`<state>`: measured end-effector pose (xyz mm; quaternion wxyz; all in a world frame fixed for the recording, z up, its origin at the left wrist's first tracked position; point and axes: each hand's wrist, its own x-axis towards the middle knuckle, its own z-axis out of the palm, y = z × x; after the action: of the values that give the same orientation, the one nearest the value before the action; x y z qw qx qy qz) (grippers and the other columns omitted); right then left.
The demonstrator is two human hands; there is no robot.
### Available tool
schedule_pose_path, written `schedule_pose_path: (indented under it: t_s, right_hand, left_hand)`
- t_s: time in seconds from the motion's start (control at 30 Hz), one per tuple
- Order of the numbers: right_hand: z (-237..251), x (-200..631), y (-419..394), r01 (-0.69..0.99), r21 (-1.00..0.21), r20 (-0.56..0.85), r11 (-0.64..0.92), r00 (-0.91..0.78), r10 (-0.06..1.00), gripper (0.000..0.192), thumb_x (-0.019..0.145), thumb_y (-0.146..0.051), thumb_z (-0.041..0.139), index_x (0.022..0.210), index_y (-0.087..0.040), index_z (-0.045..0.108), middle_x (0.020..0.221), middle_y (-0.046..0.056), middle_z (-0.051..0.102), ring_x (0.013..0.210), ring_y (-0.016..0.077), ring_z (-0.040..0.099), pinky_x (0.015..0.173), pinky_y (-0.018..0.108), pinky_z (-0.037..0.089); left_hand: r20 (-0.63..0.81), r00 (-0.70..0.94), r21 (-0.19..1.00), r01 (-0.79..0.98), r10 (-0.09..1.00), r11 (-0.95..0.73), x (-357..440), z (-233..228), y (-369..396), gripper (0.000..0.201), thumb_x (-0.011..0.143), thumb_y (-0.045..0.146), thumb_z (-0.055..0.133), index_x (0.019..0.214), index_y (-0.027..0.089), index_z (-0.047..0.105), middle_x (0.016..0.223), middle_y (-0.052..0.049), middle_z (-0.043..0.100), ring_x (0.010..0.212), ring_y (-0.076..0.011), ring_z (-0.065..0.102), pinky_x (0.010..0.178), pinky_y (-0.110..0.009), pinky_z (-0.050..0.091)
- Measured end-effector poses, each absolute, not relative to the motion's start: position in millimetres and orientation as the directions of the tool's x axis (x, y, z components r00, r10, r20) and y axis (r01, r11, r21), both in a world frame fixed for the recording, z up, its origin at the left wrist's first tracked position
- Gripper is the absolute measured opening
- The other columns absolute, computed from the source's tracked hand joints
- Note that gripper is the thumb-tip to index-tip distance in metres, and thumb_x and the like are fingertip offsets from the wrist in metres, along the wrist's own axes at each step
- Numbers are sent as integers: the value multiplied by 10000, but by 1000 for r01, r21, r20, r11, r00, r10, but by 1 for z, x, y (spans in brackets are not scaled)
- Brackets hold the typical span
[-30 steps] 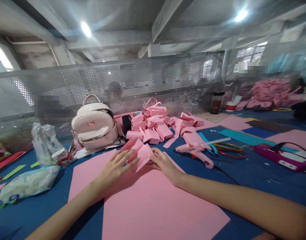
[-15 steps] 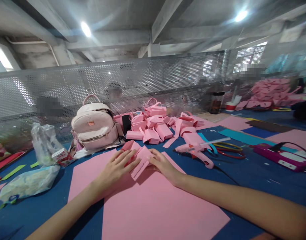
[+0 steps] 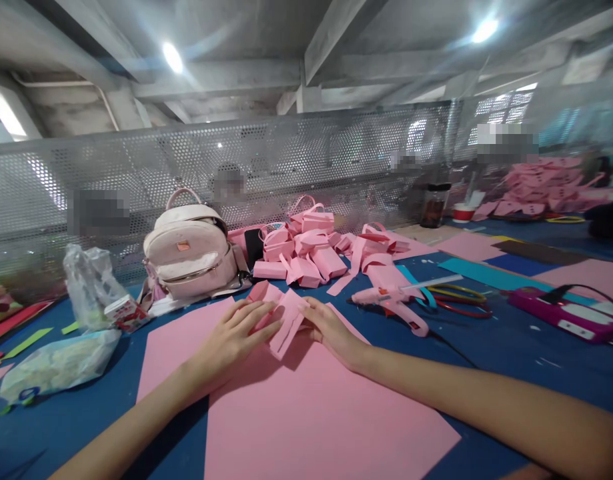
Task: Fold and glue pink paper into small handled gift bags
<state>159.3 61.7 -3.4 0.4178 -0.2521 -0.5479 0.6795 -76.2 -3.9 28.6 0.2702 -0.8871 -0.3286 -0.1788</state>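
Between my two hands is a small folded pink paper box (image 3: 288, 325), tilted, with a seam down the side facing me. My left hand (image 3: 242, 333) grips it from the left, fingers laid over its edge. On the other side my right hand (image 3: 331, 333) pinches its upper right edge, with some fingertips hidden behind the paper. Beneath both hands lie large pink paper sheets (image 3: 316, 413) on the blue table. A pink hot glue gun (image 3: 391, 303) rests to the right of my right hand, its nozzle pointing left.
Behind my hands is a pile of pink paper boxes (image 3: 311, 250). A pale pink backpack (image 3: 191, 257) and plastic bags (image 3: 61, 363) stand left. Right are a purple power strip (image 3: 566, 313), coloured sheets (image 3: 511, 267) and a dark jar (image 3: 435, 205). A perforated metal screen (image 3: 286, 153) runs along the back.
The paper box has turned slightly between my hands, and its front seam looks more closed. Both hands stay in nearly the same place.
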Motion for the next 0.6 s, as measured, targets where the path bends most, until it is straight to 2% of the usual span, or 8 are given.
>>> schedule_pose_path:
  t_s: [0.17,0.4,0.6]
  right_hand:
    - [-2,158,61,-323,-944,120,-64,-520,845,375,856,-537,717,997,-209,604,1008,48,729,921,229,718,863,390,571]
    - [0,159,60,-326,-943,120,-65,-518,847,362,858,-544,709,969,-214,609,1005,45,724,934,229,709,856,387,566]
    - [1,160,57,-273,-961,108,-54,-543,833,362,864,-542,711,1000,-231,585,990,17,700,943,212,697,825,351,549]
  left_hand:
    - [527,715,-303,663,459,-685,-76,31,-3,429,996,64,421,1373,201,572,1444,-114,573,1352,-235,470,1139,-432,317]
    - [568,678,-114,627,467,-771,-76,35,-8,452,937,54,438,1321,234,594,1450,-124,523,1351,-268,451,1111,-478,355]
    - [658,624,-94,623,421,-776,-68,37,-7,217,987,309,583,1167,194,624,1296,-147,601,1216,-258,538,1024,-418,402]
